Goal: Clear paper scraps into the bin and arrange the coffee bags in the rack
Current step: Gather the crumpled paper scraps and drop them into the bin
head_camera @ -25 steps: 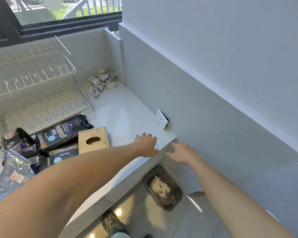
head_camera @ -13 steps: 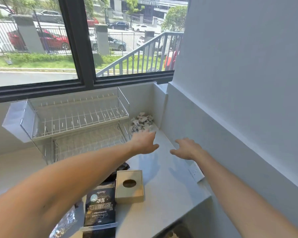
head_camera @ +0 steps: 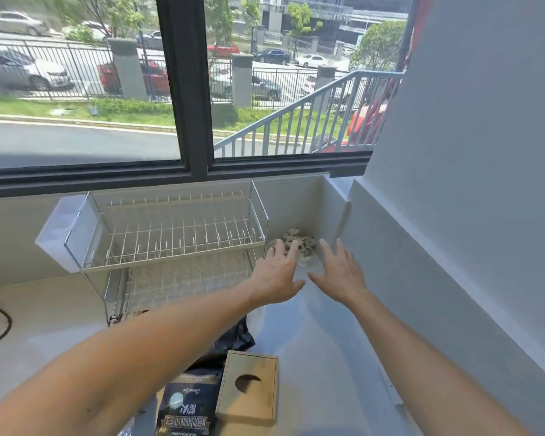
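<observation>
A pile of crumpled paper scraps [head_camera: 303,247] lies in the far right corner of the white counter, against the wall. My left hand [head_camera: 279,273] and my right hand [head_camera: 340,272] are stretched out side by side just in front of the pile, fingers spread, holding nothing. My left fingertips overlap the pile's near edge. A white two-tier wire rack [head_camera: 177,237] stands left of the scraps, with nothing on its tiers. Dark coffee bags [head_camera: 189,404] lie near the counter's front edge, partly hidden under my left forearm.
A small wooden tissue box [head_camera: 249,390] with a round hole sits right of the coffee bags. A black cable [head_camera: 0,325] curls at the far left. The wall runs close along the right side. A window spans the back. The bin is out of view.
The view has tilted up from the floor bin and counter edge to the back corner. Both hands have moved forward across the counter to the scrap pile.
</observation>
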